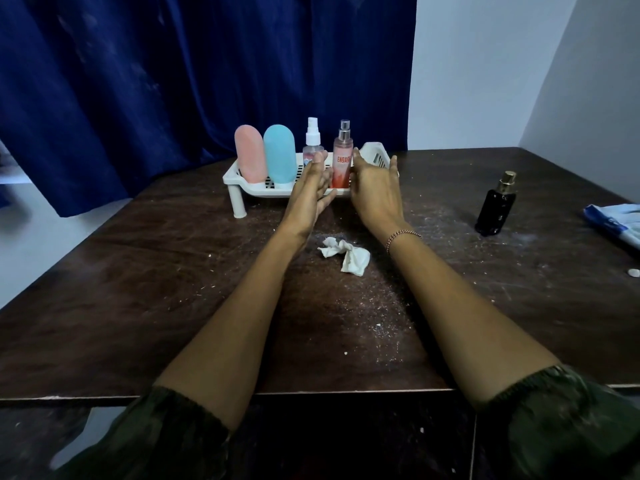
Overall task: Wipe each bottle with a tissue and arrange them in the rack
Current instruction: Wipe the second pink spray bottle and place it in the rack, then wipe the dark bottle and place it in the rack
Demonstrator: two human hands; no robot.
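A white slotted rack [375, 154] on short legs stands at the far middle of the dark table. In it, left to right, stand a pink bottle [248, 152], a light blue bottle [280, 153], a clear spray bottle [312, 140] and a red-labelled spray bottle [342, 157]. My left hand [311, 187] and my right hand [375, 187] are open on either side of the red-labelled bottle, fingers apart, holding nothing. A crumpled white tissue [348, 255] lies on the table between my forearms. A black perfume bottle [496, 206] with a gold cap stands alone to the right.
A blue and white tissue packet [618, 223] lies at the table's right edge, with a small white cap [633, 272] near it. A dark blue curtain [173, 81] hangs behind the rack. White dust and crumbs speckle the tabletop.
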